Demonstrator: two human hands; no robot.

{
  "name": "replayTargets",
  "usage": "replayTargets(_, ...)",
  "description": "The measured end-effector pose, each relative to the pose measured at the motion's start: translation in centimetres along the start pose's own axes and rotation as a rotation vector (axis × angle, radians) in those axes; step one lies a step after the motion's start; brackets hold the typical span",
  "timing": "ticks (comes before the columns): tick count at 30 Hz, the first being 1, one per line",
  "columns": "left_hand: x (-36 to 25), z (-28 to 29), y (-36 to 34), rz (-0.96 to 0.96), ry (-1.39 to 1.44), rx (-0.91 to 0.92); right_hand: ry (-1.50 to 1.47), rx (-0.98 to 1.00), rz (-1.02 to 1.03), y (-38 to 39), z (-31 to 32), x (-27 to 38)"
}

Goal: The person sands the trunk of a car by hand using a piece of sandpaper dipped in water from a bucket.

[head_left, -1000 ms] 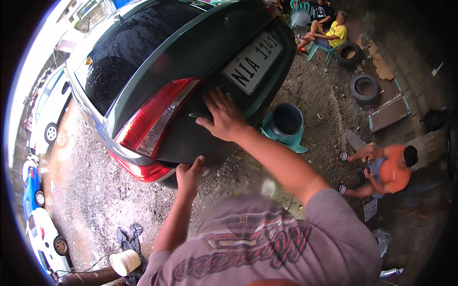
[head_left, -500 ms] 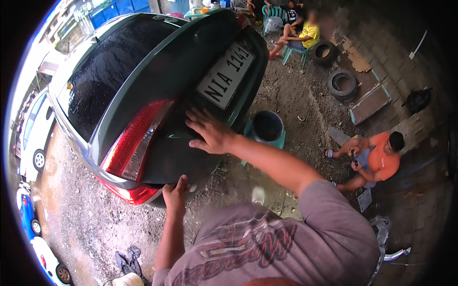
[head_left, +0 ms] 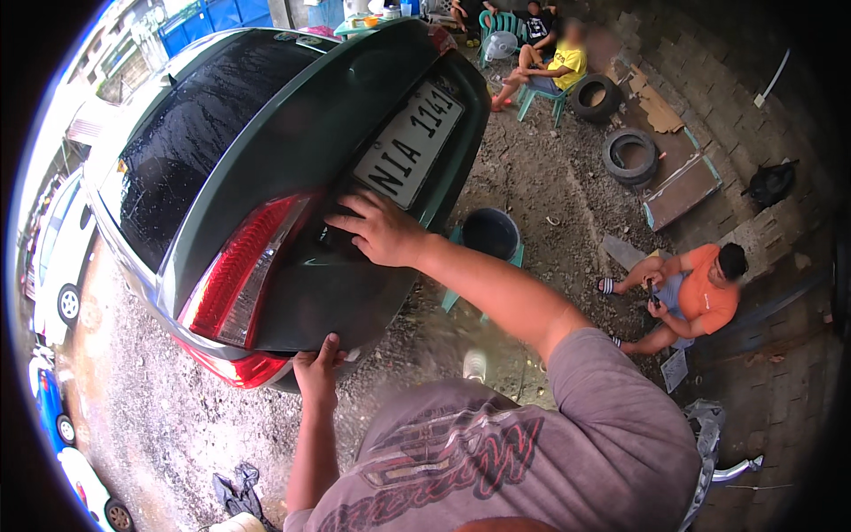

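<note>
The dark green trunk lid (head_left: 337,301) of a car fills the middle, with a red and clear tail light (head_left: 235,270) and a licence plate (head_left: 403,146). My right hand (head_left: 381,230) rests on the lid just below the plate, fingers apart and bent at the tips. My left hand (head_left: 315,363) grips the lid's lower edge beside the lower red lamp (head_left: 230,359), thumb up, other fingers partly hidden. The rear window (head_left: 191,133) is wet.
A bucket (head_left: 487,232) sits on a teal stool behind the car. A person in orange (head_left: 709,288) sits at right; seated people (head_left: 558,66) are at the back near tyres (head_left: 629,158) and boards (head_left: 683,191). Other cars (head_left: 62,266) stand left on wet gravel (head_left: 177,417).
The view has shifted, so the car sits further left and lower than a second ago. My right hand has slid up toward the plate; my left hand stays on the lower edge.
</note>
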State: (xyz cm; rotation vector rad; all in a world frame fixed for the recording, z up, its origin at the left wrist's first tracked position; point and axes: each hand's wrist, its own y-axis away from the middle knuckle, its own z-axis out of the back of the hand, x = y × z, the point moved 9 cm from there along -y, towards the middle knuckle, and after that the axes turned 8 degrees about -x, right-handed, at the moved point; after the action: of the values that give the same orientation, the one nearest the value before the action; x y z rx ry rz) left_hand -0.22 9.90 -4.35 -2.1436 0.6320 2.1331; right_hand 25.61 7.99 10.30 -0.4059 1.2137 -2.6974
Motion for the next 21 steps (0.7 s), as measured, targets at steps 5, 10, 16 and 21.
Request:
replayTargets(5,-0.9,-0.6,0.6,0.021,0.025,-0.020,-0.023,-0.054,0.003,-0.6,1.4,-2.3)
replayTargets(10,-0.4,-0.3,0.4,0.015,0.050,-0.018,-0.049,-0.242,-0.036,0.1,3.9,-3.3)
replayTargets(16,-0.2,-0.3,0.4,0.012,0.044,-0.006,-0.494,-0.118,-0.840,6.4,2.1,-8.5)
replayTargets(21,-0.2,-0.2,0.5,0.027,0.045,-0.019,-0.408,-0.124,-0.770,9.1,1.7,-5.3)
